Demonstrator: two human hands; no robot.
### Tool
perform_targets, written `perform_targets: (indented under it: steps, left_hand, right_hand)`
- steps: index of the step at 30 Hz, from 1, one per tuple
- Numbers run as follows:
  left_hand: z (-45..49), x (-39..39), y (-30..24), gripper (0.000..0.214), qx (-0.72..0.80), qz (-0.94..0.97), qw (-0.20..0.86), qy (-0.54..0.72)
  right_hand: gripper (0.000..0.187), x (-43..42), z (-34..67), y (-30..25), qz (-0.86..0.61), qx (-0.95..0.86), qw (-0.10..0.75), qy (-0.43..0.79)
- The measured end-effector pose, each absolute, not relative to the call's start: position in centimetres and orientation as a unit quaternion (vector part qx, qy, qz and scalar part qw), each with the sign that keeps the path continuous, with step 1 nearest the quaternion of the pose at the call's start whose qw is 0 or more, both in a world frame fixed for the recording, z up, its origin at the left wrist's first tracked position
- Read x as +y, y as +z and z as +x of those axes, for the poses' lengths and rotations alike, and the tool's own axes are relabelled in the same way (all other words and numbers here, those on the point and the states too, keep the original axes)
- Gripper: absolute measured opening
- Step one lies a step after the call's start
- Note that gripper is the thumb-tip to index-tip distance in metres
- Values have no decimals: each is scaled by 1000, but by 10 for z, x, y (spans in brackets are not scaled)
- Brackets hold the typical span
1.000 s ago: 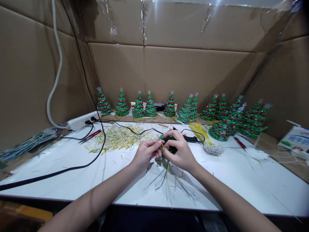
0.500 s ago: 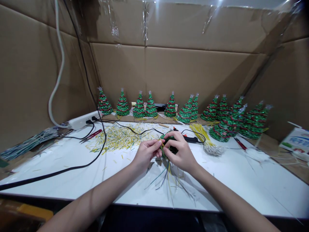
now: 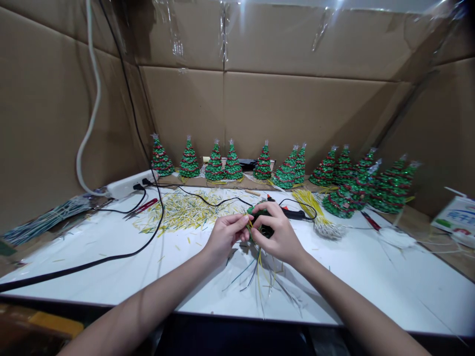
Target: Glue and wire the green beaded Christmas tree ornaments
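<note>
A green piece (image 3: 254,238), mostly hidden behind my hands, sits at the middle of the white table; it resembles the small trees behind. Thin yellow, green and dark wires (image 3: 259,269) trail from it toward the table's front edge. My left hand (image 3: 227,236) is closed, thumb and fingertips pinching wire ends at the piece's left side. From the right, my right hand (image 3: 277,232) curls over the piece, with thumb and forefinger closed near the same wires. Just behind the right hand lies a black tool with orange parts, apparently a glue gun (image 3: 295,214).
Several small Christmas trees (image 3: 232,165) line the cardboard back wall. Wire clippings (image 3: 181,212) lie back left, beside red-handled cutters (image 3: 146,206) and a power strip (image 3: 128,186). A black cable (image 3: 111,256) crosses the left side. A yellow wire bundle (image 3: 306,200) and another red-handled tool (image 3: 371,221) lie right.
Almost nothing differs. Both hands keep the same grip on the wires, and the whole view has shifted very slightly.
</note>
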State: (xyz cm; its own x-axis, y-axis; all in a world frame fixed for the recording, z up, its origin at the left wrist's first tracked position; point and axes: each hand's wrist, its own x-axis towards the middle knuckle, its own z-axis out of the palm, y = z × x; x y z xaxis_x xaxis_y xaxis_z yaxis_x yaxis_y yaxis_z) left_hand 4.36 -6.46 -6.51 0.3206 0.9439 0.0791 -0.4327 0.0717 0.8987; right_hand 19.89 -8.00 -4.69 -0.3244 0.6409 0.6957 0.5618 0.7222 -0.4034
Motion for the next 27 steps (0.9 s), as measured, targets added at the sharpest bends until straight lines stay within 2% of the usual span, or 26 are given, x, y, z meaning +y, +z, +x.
perform_targets:
  steps: [7, 11, 17, 27]
  left_hand:
    - [42, -63, -66, 26, 275, 485, 651, 515]
    - [42, -66, -65, 28, 268, 535, 631, 493]
    - [44, -70, -64, 32, 290, 548, 646, 445]
    - [45, -68, -67, 31, 277, 530, 675, 432]
  right_hand:
    - [7, -80, 198, -46, -377, -788, 484, 48]
    - [7, -79, 198, -44, -386, -754, 523, 102]
    - [5, -77, 202, -41, -376, -734, 531, 193]
    - [7, -75, 206, -40, -372, -736, 533, 191]
